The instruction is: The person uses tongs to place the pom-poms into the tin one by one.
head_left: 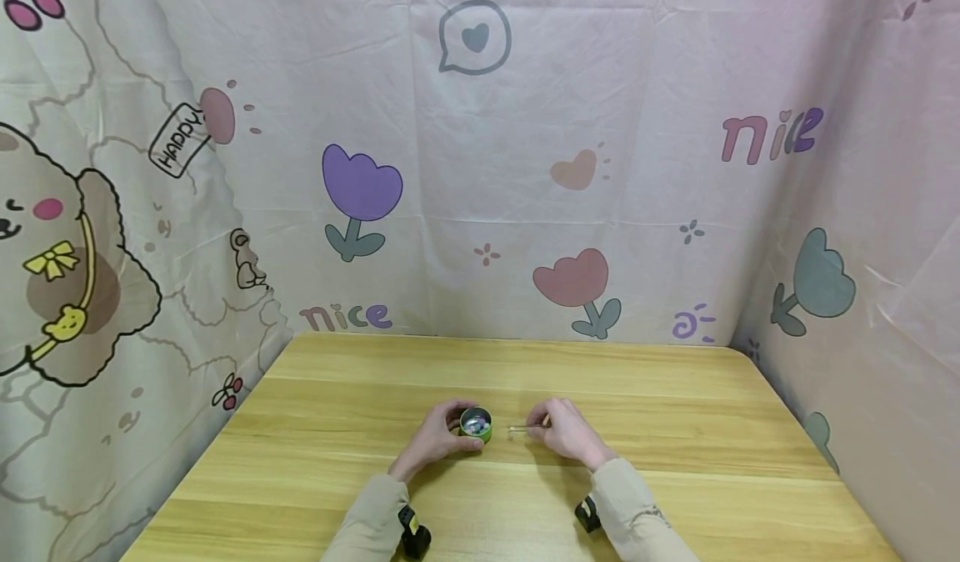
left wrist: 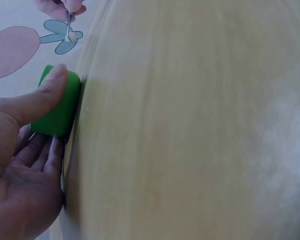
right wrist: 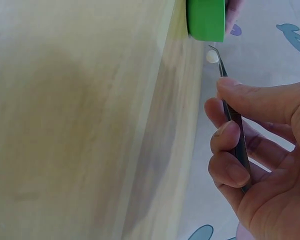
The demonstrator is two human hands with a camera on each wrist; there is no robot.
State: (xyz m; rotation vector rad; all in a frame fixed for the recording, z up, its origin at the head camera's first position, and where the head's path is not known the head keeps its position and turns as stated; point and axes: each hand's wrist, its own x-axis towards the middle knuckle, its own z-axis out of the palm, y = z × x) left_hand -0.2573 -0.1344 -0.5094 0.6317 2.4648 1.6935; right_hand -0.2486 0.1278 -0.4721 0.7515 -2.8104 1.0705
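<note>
Pale wooden table [head_left: 675,429] across the lower frame, pinkish cartoon-printed fabric backdrop [head_left: 525,128] filling the frame above it.

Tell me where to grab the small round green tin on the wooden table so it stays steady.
Grip the small round green tin by its low curved side wall, coming in from its left as the left hand does, thumb on one side and fingers opposite. It sits upright with its open top showing small pieces, so a side hold likely keeps the opening free for the thin metal tweezers in the right hand.

Soft, even light; wrist views blurred, perhaps by closeness.
</note>
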